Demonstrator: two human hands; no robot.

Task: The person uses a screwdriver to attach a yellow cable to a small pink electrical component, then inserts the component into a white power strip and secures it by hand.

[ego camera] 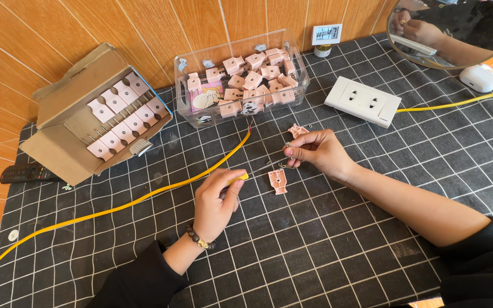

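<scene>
A black gridded cloth covers my worktop (343,239) against a wood-panelled wall. My left hand (215,202) is closed around a yellow-handled tool (238,178), near the yellow cable (144,199). My right hand (315,151) pinches a small metal piece (too tiny to make out) just above an opened pink plug half (278,181); another half (298,130) lies just behind my fingers. The cardboard box (58,108) holds rows of finished plugs, and the clear tub (186,85) is full of pink plugs, so I judge much remains.

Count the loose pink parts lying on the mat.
2: one pink part between the hands, another above the right hand. Fingers may hide more.
</scene>
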